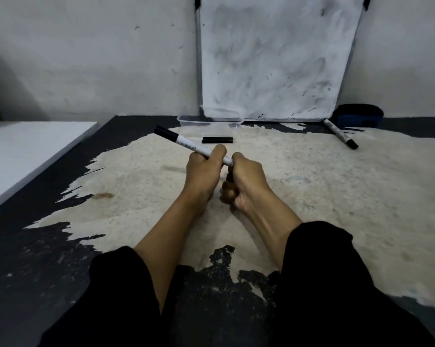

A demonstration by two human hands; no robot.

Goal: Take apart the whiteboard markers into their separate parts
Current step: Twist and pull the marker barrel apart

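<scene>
A white whiteboard marker [186,144] with a black end pointing up-left is held over the middle of the table. My left hand [203,169] grips its barrel. My right hand [244,181] is curled round the marker's near end, which is hidden inside the fist. A loose black cap [217,140] lies on the table just beyond my hands. A second marker [340,134], white with a black cap, lies at the far right.
A clear plastic container [186,120] stands behind the cap. A smudged whiteboard [274,58] leans on the wall, with a blue and black eraser [359,116] to its right. A white board [23,151] lies at the left. The table's dark coating is peeled.
</scene>
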